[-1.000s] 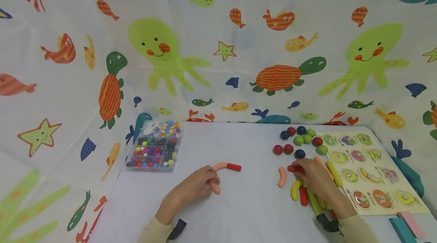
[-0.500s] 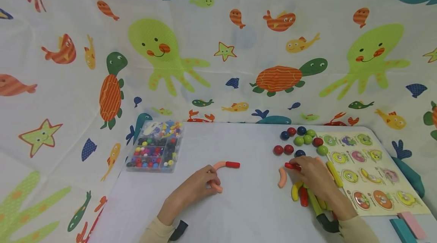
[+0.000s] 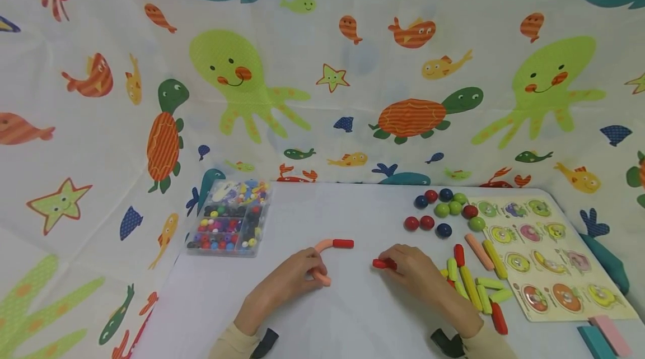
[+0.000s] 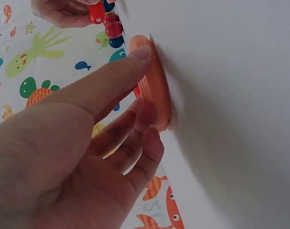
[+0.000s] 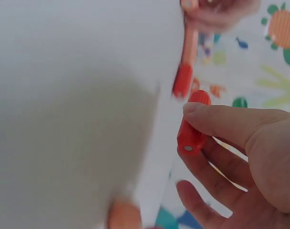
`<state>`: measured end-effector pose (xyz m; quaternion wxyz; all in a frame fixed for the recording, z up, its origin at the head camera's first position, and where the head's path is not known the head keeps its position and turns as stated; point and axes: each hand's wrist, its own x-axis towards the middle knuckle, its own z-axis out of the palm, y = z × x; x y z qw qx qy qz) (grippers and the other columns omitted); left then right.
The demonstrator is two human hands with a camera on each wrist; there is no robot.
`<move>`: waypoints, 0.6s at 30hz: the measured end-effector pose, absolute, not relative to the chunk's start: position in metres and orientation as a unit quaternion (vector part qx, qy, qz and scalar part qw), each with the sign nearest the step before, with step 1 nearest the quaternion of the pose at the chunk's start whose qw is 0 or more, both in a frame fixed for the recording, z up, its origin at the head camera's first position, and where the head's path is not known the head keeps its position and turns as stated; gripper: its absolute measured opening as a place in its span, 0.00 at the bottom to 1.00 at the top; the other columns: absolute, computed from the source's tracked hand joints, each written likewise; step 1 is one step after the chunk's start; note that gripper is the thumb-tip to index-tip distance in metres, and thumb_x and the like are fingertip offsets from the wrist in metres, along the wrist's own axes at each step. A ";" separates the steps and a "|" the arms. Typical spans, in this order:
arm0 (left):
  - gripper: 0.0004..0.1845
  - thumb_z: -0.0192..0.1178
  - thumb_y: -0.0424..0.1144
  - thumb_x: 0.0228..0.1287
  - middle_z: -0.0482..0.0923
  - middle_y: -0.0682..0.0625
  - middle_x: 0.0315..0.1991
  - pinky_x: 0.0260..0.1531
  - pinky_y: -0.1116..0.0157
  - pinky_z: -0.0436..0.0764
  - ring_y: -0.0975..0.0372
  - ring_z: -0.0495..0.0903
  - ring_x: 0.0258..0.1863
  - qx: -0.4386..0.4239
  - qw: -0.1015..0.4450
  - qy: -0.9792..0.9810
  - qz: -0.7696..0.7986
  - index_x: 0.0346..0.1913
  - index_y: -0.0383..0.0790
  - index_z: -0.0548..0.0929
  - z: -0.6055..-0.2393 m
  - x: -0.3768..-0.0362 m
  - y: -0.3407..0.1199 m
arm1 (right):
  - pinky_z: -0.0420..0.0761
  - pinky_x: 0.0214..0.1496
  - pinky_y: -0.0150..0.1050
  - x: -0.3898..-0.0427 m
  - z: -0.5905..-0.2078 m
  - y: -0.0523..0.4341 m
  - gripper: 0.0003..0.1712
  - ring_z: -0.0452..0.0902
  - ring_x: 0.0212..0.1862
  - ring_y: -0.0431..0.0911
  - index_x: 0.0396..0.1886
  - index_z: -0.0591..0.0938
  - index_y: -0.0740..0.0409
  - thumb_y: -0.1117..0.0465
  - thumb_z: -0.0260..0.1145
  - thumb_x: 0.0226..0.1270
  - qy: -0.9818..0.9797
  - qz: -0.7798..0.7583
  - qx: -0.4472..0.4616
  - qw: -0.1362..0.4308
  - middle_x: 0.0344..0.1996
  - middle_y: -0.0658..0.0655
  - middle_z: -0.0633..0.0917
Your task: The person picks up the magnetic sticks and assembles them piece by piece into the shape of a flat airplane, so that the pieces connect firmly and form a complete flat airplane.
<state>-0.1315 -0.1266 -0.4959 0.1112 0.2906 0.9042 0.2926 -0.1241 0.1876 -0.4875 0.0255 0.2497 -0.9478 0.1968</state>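
My left hand [image 3: 289, 278] pinches a curved orange stick [image 4: 156, 90] between thumb and fingertips, close over the white table. From beneath those fingers another curved orange piece [image 3: 323, 245] reaches up, with a short red stick [image 3: 343, 243] at its far end. My right hand [image 3: 414, 272] is to the right, thumb and fingers gripping a second short red stick [image 5: 192, 124]. A small metal dot shows in that stick's end. Below the right hand in its wrist view lies a blurred orange piece [image 5: 124, 215], which the hand hides in the head view.
Yellow, green and red sticks [image 3: 471, 286] lie loosely right of the right hand. Red, blue and green balls [image 3: 443, 210] sit behind them. A picture board [image 3: 554, 258] and two blocks [image 3: 602, 336] stand far right; a compartmented bead box [image 3: 229, 219] is at back left.
My right hand has moved left from the stick pile toward the middle, carrying the short red stick. My left hand has stayed nearly in place, still holding the curved orange stick.
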 end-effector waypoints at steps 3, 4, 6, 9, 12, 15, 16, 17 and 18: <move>0.09 0.73 0.42 0.61 0.80 0.58 0.42 0.50 0.67 0.81 0.67 0.78 0.45 0.293 0.106 0.904 0.293 0.43 0.48 0.87 -0.497 -0.132 -0.126 | 0.84 0.50 0.41 -0.122 -0.493 0.170 0.16 0.81 0.42 0.39 0.48 0.88 0.50 0.60 0.78 0.59 -0.944 0.200 0.262 0.011 0.39 0.45 0.87; 0.09 0.73 0.42 0.60 0.80 0.58 0.41 0.50 0.67 0.81 0.67 0.78 0.45 0.292 0.104 0.905 0.292 0.43 0.48 0.87 -0.497 -0.131 -0.126 | 0.84 0.50 0.41 -0.122 -0.495 0.165 0.16 0.81 0.42 0.39 0.47 0.88 0.50 0.59 0.78 0.59 -0.942 0.203 0.266 0.007 0.39 0.45 0.87; 0.09 0.73 0.43 0.60 0.80 0.59 0.40 0.49 0.68 0.80 0.67 0.77 0.45 0.292 0.099 0.906 0.291 0.42 0.50 0.86 -0.497 -0.131 -0.126 | 0.84 0.50 0.41 -0.121 -0.498 0.156 0.15 0.80 0.41 0.38 0.47 0.88 0.50 0.59 0.77 0.60 -0.939 0.207 0.275 -0.006 0.38 0.44 0.87; 0.08 0.73 0.43 0.61 0.81 0.58 0.42 0.49 0.69 0.80 0.68 0.77 0.45 0.293 0.096 0.905 0.294 0.41 0.50 0.86 -0.497 -0.130 -0.125 | 0.84 0.50 0.40 -0.120 -0.500 0.144 0.15 0.79 0.41 0.37 0.48 0.88 0.50 0.57 0.76 0.61 -0.932 0.221 0.286 -0.027 0.39 0.44 0.87; 0.08 0.73 0.42 0.60 0.82 0.57 0.42 0.48 0.69 0.80 0.67 0.77 0.44 0.301 0.092 0.902 0.296 0.41 0.48 0.87 -0.496 -0.130 -0.125 | 0.83 0.50 0.38 -0.118 -0.503 0.136 0.15 0.79 0.42 0.37 0.48 0.87 0.50 0.57 0.76 0.62 -0.925 0.234 0.295 -0.045 0.40 0.44 0.87; 0.09 0.73 0.40 0.61 0.82 0.57 0.40 0.48 0.69 0.81 0.67 0.77 0.44 0.309 0.088 0.901 0.293 0.42 0.45 0.87 -0.496 -0.131 -0.125 | 0.83 0.51 0.38 -0.117 -0.504 0.130 0.15 0.78 0.42 0.37 0.49 0.87 0.51 0.57 0.76 0.62 -0.921 0.238 0.303 -0.052 0.40 0.44 0.87; 0.08 0.73 0.40 0.61 0.82 0.57 0.40 0.48 0.69 0.81 0.66 0.77 0.44 0.311 0.087 0.900 0.293 0.42 0.45 0.87 -0.496 -0.131 -0.125 | 0.83 0.51 0.37 -0.117 -0.505 0.128 0.15 0.78 0.42 0.37 0.48 0.87 0.51 0.57 0.76 0.63 -0.920 0.238 0.306 -0.052 0.40 0.44 0.87; 0.08 0.73 0.39 0.61 0.82 0.57 0.40 0.48 0.69 0.81 0.66 0.77 0.44 0.312 0.086 0.899 0.294 0.42 0.45 0.88 -0.496 -0.131 -0.125 | 0.83 0.51 0.37 -0.117 -0.505 0.127 0.14 0.78 0.42 0.36 0.48 0.87 0.51 0.57 0.75 0.63 -0.920 0.238 0.308 -0.051 0.40 0.44 0.87; 0.08 0.72 0.39 0.61 0.82 0.57 0.40 0.48 0.69 0.81 0.66 0.77 0.44 0.312 0.087 0.899 0.294 0.42 0.45 0.88 -0.497 -0.131 -0.125 | 0.83 0.50 0.37 -0.117 -0.506 0.125 0.14 0.77 0.41 0.36 0.48 0.87 0.51 0.57 0.75 0.63 -0.919 0.237 0.311 -0.050 0.39 0.44 0.86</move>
